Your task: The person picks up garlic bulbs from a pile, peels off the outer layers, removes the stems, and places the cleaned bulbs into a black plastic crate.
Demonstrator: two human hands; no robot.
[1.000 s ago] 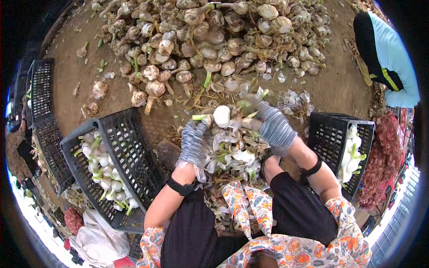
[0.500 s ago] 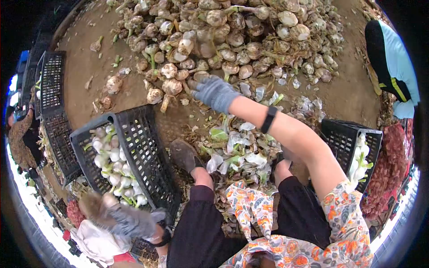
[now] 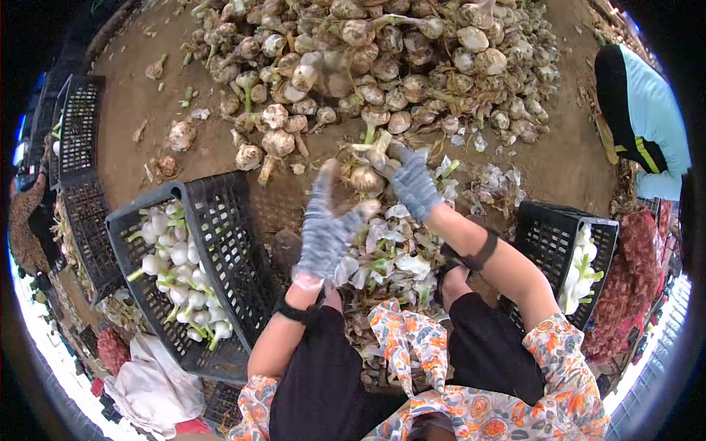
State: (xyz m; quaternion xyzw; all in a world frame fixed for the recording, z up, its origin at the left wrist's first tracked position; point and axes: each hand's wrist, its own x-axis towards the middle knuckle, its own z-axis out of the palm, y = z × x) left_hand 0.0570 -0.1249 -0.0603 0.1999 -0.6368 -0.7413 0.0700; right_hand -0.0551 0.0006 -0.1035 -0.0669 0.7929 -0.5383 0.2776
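Note:
My right hand [image 3: 416, 184], in a grey knit glove, is closed on a garlic bulb [image 3: 366, 178] whose stem points up. My left hand [image 3: 325, 229], gloved the same way, is just left of that bulb, fingers and thumb spread, holding nothing. Ahead of both hands lies a big pile of unpeeled garlic [image 3: 412, 66], with several loose bulbs at its near edge. Between my feet are garlic peelings [image 3: 401, 257]. At my left a tilted black crate [image 3: 228, 235] holds cleaned white garlic bulbs [image 3: 180, 257].
At the right stands another black crate [image 3: 548, 235] with white bulbs, beside red mesh sacks [image 3: 625, 287]. A person in a light blue top [image 3: 654, 103] is at the far right. More crates [image 3: 81, 140] and another person [image 3: 29, 228] are at the left. A white sack [image 3: 158, 386] lies lower left.
My left hand has come from the left crate to the middle, its fingers now spread. My right hand has drawn back from the pile's edge to the right, with a garlic bulb in it.

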